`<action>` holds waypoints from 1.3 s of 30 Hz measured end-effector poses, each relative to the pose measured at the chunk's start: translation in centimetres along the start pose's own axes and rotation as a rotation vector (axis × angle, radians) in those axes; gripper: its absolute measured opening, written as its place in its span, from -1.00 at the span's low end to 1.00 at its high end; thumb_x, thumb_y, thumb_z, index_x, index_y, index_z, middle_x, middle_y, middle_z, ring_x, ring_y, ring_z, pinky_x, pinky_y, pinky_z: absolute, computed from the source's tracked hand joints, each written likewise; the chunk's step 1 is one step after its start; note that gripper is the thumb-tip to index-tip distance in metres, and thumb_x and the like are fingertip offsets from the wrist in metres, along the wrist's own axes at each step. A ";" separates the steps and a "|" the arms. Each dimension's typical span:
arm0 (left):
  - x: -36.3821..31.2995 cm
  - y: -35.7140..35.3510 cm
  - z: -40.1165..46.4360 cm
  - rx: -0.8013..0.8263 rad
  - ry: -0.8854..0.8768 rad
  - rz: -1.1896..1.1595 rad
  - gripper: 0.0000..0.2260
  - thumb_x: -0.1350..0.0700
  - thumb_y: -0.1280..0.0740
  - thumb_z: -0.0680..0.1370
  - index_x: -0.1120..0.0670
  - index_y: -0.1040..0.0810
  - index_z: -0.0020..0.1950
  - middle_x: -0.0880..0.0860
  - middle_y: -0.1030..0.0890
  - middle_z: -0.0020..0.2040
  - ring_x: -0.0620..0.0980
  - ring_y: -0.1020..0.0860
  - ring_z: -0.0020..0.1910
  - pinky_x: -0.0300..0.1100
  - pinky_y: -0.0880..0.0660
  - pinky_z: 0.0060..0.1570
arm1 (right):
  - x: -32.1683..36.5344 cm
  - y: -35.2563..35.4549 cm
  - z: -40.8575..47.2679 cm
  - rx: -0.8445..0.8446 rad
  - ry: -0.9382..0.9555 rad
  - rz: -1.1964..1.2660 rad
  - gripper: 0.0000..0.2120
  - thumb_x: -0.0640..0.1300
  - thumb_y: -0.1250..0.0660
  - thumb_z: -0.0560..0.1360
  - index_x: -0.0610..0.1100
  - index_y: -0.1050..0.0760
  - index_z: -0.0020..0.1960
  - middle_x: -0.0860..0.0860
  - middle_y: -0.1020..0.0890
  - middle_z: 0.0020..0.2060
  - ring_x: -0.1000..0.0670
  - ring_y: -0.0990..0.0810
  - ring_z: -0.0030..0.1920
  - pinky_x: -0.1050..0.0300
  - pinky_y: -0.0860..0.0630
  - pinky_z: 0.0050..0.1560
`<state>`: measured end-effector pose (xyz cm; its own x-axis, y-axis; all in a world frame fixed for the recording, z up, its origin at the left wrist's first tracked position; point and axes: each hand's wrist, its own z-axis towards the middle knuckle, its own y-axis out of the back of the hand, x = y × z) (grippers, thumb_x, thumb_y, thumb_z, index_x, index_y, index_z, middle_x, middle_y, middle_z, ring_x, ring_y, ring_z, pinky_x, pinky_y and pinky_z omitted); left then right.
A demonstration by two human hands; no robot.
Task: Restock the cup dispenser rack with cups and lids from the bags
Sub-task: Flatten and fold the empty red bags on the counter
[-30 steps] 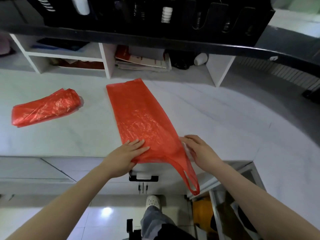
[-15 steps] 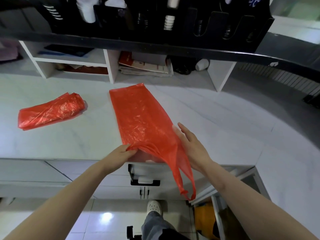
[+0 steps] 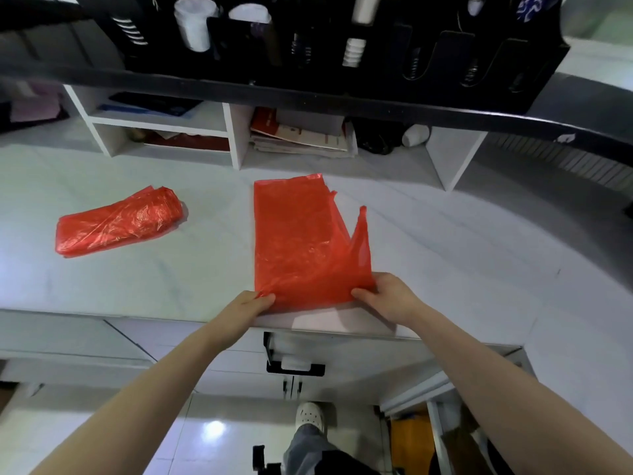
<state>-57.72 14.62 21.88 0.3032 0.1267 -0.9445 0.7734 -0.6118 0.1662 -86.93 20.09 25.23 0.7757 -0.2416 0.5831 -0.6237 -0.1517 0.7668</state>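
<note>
Both my forearms reach forward from the bottom of the view, bare to the wrists. My left hand [image 3: 249, 307] pinches the near left corner of the flat red bag [image 3: 301, 241], thumb on top and fingers curled under. My right hand [image 3: 387, 296] grips the near right corner the same way, thumb over the plastic. The bag's near edge sits at the front lip of the white counter [image 3: 445, 255], folded over, with one handle loop standing up along its right side. Farther left on the counter, well apart, lies a second red bag [image 3: 118, 222], rolled and crumpled. Beyond are white cubby shelves [image 3: 236, 138] holding papers. Above them hangs the black cup dispenser rack [image 3: 342, 46], with white cups [image 3: 195, 25] showing in some slots.
</note>
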 end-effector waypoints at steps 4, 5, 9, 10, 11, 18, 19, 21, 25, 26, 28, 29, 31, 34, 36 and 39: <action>-0.8 -0.7 -0.4 -0.175 -0.056 -0.037 -0.61 -0.23 -0.19 0.53 -0.06 -0.65 -0.29 -0.19 -0.65 -0.20 -0.24 -0.59 -0.20 -0.36 -0.43 -0.12 | 0.9 0.0 0.3 0.003 -0.084 0.113 -0.52 0.19 -0.15 0.58 -0.20 -0.57 0.09 -0.06 -0.65 -0.02 -0.08 -0.60 -0.03 0.08 -0.48 0.00; -0.7 -0.9 -0.3 -0.239 -0.077 -0.010 -0.60 -0.18 -0.22 0.56 -0.06 -0.56 -0.41 -0.17 -0.56 -0.33 -0.20 -0.49 -0.33 -0.26 -0.38 -0.19 | 1.1 0.0 0.4 -0.026 -0.091 0.091 -0.49 0.19 -0.15 0.58 -0.26 -0.57 0.01 -0.11 -0.65 -0.08 -0.11 -0.60 -0.06 0.03 -0.48 -0.02; -1.0 -1.8 -0.1 -0.406 -0.146 0.227 -0.77 0.15 -0.33 0.57 -0.21 -0.59 0.05 -0.22 -0.61 -0.17 -0.35 -0.53 -0.19 -0.53 -0.37 -0.14 | 1.5 -1.0 1.2 -0.161 -0.105 -0.136 -0.48 0.14 -0.24 0.55 -0.19 -0.37 -0.43 -0.07 -0.47 -0.35 -0.12 -0.51 -0.23 0.07 -0.39 -0.26; -1.0 -2.0 0.1 -0.428 -0.152 0.306 -0.69 0.20 -0.33 0.55 -0.14 -0.54 0.22 -0.15 -0.63 -0.05 -0.32 -0.54 -0.07 -0.56 -0.36 -0.09 | 1.6 -1.3 1.3 -0.188 -0.107 -0.179 -0.48 0.15 -0.25 0.54 -0.14 -0.33 -0.47 -0.04 -0.43 -0.36 -0.09 -0.49 -0.21 0.10 -0.38 -0.26; -1.0 -2.3 0.2 -0.442 -0.156 0.379 -0.61 0.23 -0.32 0.54 -0.08 -0.47 0.33 -0.07 -0.61 0.08 -0.23 -0.55 0.06 -0.52 -0.37 0.00 | 1.8 -1.6 1.4 -0.198 -0.113 -0.218 -0.49 0.16 -0.26 0.52 -0.10 -0.32 -0.48 -0.02 -0.43 -0.34 -0.09 -0.48 -0.16 0.12 -0.39 -0.23; -0.5 -3.9 0.2 -0.309 -0.551 1.075 -0.47 0.03 -0.43 0.48 0.07 -0.41 0.43 0.13 -0.35 0.46 0.18 -0.27 0.46 0.13 -0.20 0.39 | 1.8 -2.9 0.9 -0.278 -0.086 -0.289 -0.60 0.08 -0.36 0.46 -0.10 -0.43 0.20 -0.08 -0.47 0.10 -0.13 -0.42 0.17 0.00 -0.44 0.07; -0.2 -3.9 0.3 -0.249 -0.504 1.148 -0.45 -0.05 -0.39 0.50 0.04 -0.38 0.45 0.12 -0.32 0.48 0.19 -0.24 0.47 0.14 -0.14 0.41 | 1.7 -3.1 0.8 -0.297 -0.057 -0.290 -0.46 0.03 -0.37 0.46 -0.08 -0.32 0.36 -0.11 -0.42 0.25 -0.16 -0.39 0.26 -0.05 -0.43 0.17; 0.7 -3.5 0.4 -0.137 -0.353 1.235 -0.41 -0.21 -0.21 0.56 -0.05 -0.18 0.53 0.04 -0.14 0.55 0.11 -0.07 0.54 0.04 0.06 0.48 | 1.9 -3.3 0.3 -0.381 0.140 -0.376 -0.31 -0.10 -0.39 0.45 -0.05 -0.18 0.50 -0.16 -0.26 0.46 -0.23 -0.28 0.41 -0.16 -0.36 0.31; 1.8 -2.4 1.2 -0.032 -0.276 1.275 -0.34 -0.32 -0.09 0.54 -0.15 0.08 0.55 -0.07 0.10 0.57 -0.02 0.11 0.55 -0.09 0.20 0.48 | 0.8 -3.3 0.4 -0.268 0.568 -0.579 -0.43 0.08 -0.38 0.48 -0.05 -0.37 0.43 -0.05 -0.26 0.50 -0.12 -0.19 0.51 -0.14 -0.27 0.42; 1.7 -2.1 1.3 -0.015 -0.287 1.257 -0.32 -0.30 -0.15 0.53 -0.15 0.08 0.55 -0.08 0.09 0.57 -0.03 0.10 0.55 -0.11 0.18 0.49 | 0.3 -3.2 0.6 -0.116 0.514 -0.585 -0.35 0.23 -0.29 0.49 0.00 -0.27 0.49 0.01 -0.18 0.53 -0.04 -0.07 0.54 -0.08 -0.13 0.49; 1.2 -1.4 1.3 0.018 -0.315 1.191 -0.29 -0.24 -0.26 0.52 -0.14 0.04 0.55 -0.10 0.02 0.57 -0.06 0.03 0.55 -0.17 0.11 0.49 | -0.8 -2.8 1.0 0.096 0.376 -0.573 -0.16 0.43 -0.19 0.42 0.07 -0.06 0.55 0.10 -0.03 0.55 0.06 0.09 0.55 0.04 0.07 0.52; 1.0 -1.0 1.2 0.028 -0.328 1.149 -0.27 -0.21 -0.31 0.50 -0.14 0.01 0.55 -0.11 -0.03 0.56 -0.07 -0.01 0.54 -0.20 0.07 0.47 | -1.1 -2.7 1.2 0.112 0.359 -0.558 -0.10 0.47 -0.19 0.38 0.08 -0.02 0.56 0.11 -0.02 0.55 0.08 0.09 0.54 0.05 0.08 0.52; 0.7 -0.3 0.9 0.021 -0.335 1.037 -0.25 -0.16 -0.39 0.46 -0.12 -0.09 0.55 -0.11 -0.17 0.54 -0.08 -0.15 0.50 -0.26 -0.06 0.42 | -1.3 -2.6 1.3 0.080 0.370 -0.489 -0.08 0.49 -0.20 0.34 0.08 -0.04 0.55 0.11 -0.06 0.55 0.08 0.02 0.54 0.04 0.02 0.51; 0.4 0.8 0.5 -0.030 -0.278 0.876 -0.32 -0.16 -0.43 0.44 -0.12 -0.24 0.48 -0.18 -0.34 0.43 -0.13 -0.38 0.34 -0.35 -0.26 0.25 | -0.7 -2.4 1.1 0.005 0.361 -0.359 -0.22 0.34 -0.30 0.39 0.03 -0.20 0.50 0.06 -0.29 0.49 0.01 -0.25 0.47 0.09 -0.19 0.44; 0.3 1.2 0.3 -0.053 -0.259 0.792 -0.47 -0.07 -0.44 0.45 -0.11 -0.36 0.38 -0.31 -0.37 0.33 -0.17 -0.47 0.25 -0.43 -0.32 0.12 | -0.6 -2.2 1.0 -0.016 0.345 -0.303 -0.34 0.21 -0.37 0.39 0.00 -0.30 0.41 0.06 -0.38 0.42 -0.02 -0.38 0.38 0.16 -0.28 0.34; 0.2 1.2 0.4 -0.131 -0.248 0.692 -0.70 0.17 -0.38 0.47 -0.07 -0.52 0.17 -0.31 -0.48 0.24 -0.21 -0.54 0.13 -0.47 -0.36 0.00 | -0.5 -1.9 0.7 0.027 0.362 -0.311 -0.44 0.16 -0.42 0.36 0.03 -0.37 0.28 0.09 -0.35 0.44 0.03 -0.33 0.41 0.24 -0.23 0.30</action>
<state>-56.97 13.63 21.77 0.6224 -0.4424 -0.6457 0.5164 -0.3878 0.7635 -86.17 19.79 23.27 0.9069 0.1684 0.3863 -0.3548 -0.1897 0.9155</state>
